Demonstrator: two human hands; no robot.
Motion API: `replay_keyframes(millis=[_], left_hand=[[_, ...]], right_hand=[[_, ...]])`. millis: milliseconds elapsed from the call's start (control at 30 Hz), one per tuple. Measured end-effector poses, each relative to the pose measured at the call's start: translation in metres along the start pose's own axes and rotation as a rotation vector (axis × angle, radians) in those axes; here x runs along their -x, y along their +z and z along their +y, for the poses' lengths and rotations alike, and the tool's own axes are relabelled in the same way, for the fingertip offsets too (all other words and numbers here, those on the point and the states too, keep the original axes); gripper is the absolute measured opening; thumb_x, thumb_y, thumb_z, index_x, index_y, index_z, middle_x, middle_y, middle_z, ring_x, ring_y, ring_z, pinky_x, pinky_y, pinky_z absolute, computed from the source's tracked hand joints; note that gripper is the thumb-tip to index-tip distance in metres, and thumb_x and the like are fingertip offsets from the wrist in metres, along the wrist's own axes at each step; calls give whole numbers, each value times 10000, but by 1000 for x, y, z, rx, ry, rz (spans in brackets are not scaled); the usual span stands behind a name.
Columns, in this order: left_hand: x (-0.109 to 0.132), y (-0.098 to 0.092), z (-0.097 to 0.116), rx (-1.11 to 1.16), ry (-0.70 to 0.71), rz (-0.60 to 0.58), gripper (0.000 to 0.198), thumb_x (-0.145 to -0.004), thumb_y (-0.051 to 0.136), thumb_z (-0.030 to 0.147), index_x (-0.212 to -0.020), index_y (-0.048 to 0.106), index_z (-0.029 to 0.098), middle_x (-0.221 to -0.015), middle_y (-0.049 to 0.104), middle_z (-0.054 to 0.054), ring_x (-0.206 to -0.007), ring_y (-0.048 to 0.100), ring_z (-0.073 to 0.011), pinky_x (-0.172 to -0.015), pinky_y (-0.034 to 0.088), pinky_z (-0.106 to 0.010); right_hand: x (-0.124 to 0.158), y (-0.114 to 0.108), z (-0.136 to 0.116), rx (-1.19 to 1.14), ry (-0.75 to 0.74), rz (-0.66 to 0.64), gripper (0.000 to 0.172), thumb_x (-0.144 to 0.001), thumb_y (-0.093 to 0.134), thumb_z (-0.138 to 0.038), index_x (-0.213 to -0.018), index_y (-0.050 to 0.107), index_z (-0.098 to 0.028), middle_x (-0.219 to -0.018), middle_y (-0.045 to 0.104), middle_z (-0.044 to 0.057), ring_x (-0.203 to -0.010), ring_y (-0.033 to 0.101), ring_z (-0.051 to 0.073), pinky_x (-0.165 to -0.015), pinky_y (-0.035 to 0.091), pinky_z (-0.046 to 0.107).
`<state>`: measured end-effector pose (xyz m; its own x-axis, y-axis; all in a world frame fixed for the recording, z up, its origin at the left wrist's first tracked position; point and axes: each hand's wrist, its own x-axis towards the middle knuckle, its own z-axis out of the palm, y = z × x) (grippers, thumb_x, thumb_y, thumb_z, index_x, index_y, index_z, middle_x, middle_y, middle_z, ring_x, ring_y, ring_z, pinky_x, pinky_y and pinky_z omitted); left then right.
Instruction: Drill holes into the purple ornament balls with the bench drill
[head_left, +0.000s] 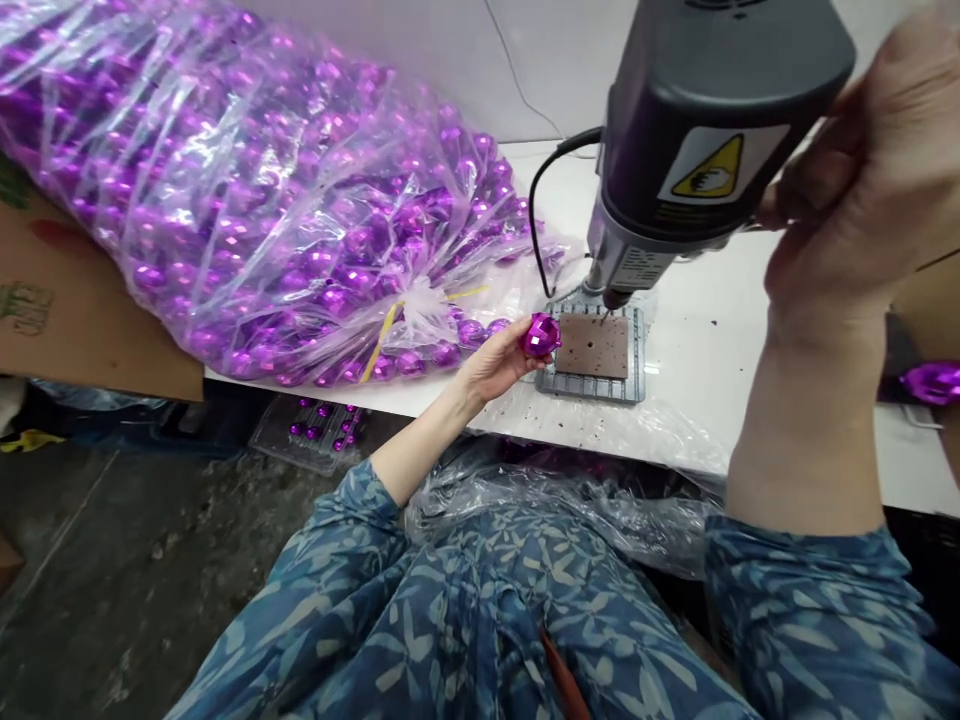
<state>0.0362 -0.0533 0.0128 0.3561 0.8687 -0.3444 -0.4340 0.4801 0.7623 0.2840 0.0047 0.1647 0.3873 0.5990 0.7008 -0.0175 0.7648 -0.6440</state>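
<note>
My left hand [499, 362] pinches a shiny purple faceted ball [541, 335] between thumb and fingers, at the left edge of a brown block [592, 347]. That block has a small dark hole and lies on the grey slotted base [636, 385] of a bench drill press [720, 110]. The thin drill bit [606, 317] points down over the block's far edge, clear of the ball. Raised at the right of the machine's head, my right hand [862, 170] is curled round the drill press handle, which is mostly hidden behind the fingers.
A large tied clear bag [300, 200] of purple balls covers the left of the white table [697, 350]. A black cable [534, 200] loops beside the drill. Dark shavings dot the tabletop. Below left are a cardboard box [97, 290] and a tray [300, 440] of purple balls.
</note>
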Motion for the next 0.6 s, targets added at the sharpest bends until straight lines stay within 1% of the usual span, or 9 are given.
replay_keyframes(millis=[33, 67, 133, 200, 300, 400, 500, 600], left_hand=[[-4, 0, -6, -39, 41, 3, 388, -911, 837, 401, -1224, 725, 200, -1069, 803, -68, -855, 760, -175, -752, 592, -284], [-9, -1, -11, -77, 91, 12, 442, -867, 885, 388, -1233, 717, 207, -1106, 800, -64, -908, 764, -178, -797, 601, -295], [-20, -3, -22, -154, 191, 36, 552, -777, 962, 381, -1229, 701, 202, -1174, 790, -71, -1008, 761, -188, -898, 603, -327], [-33, -6, -32, -234, 270, 37, 596, -738, 988, 409, -1211, 698, 190, -1206, 783, -86, -1085, 749, -204, -1003, 584, -370], [-53, -7, -42, -388, 354, 7, 567, -796, 940, 461, -1246, 708, 204, -1248, 778, -97, -1169, 730, -233, -1098, 551, -424], [-69, -8, -48, -597, 414, -9, 556, -865, 879, 479, -1332, 704, 233, -1282, 776, -98, -1199, 718, -266, -1116, 541, -467], [-82, -9, -53, -772, 479, 4, 570, -872, 873, 449, -1374, 704, 238, -1254, 781, -102, -1183, 715, -287, -1130, 531, -505], [-87, -10, -56, -912, 534, 51, 581, -854, 891, 425, -1379, 713, 251, -1238, 770, -106, -1207, 686, -304, -1134, 529, -523]], right_hand=[[0, 2, -2, -77, -34, -11, 641, -650, 877, -667, -689, 439, -201, -551, 434, -80, -356, 296, 32, -317, 107, 269], [1, 4, -4, -102, -42, -31, 639, -631, 870, -664, -690, 430, -203, -549, 431, -86, -350, 293, 27, -314, 101, 265], [3, 7, -9, -70, -30, -69, 606, -649, 824, -649, -702, 409, -211, -560, 439, -90, -354, 306, 19, -315, 132, 253], [5, 9, -14, -15, -8, -79, 570, -659, 777, -631, -703, 384, -221, -572, 428, -89, -365, 314, 13, -320, 166, 245], [10, 10, -20, 12, 22, -57, 539, -635, 723, -631, -697, 378, -223, -594, 422, -79, -383, 338, 2, -328, 189, 225], [12, 11, -24, 35, 50, -66, 520, -641, 687, -638, -701, 385, -220, -610, 464, -75, -399, 374, -6, -347, 228, 197], [11, 10, -27, 53, 49, -93, 517, -655, 700, -628, -709, 393, -215, -612, 491, -83, -400, 372, -9, -356, 246, 192], [9, 9, -28, 68, 49, -89, 516, -644, 703, -634, -714, 412, -214, -593, 476, -80, -393, 354, 5, -358, 239, 213]])
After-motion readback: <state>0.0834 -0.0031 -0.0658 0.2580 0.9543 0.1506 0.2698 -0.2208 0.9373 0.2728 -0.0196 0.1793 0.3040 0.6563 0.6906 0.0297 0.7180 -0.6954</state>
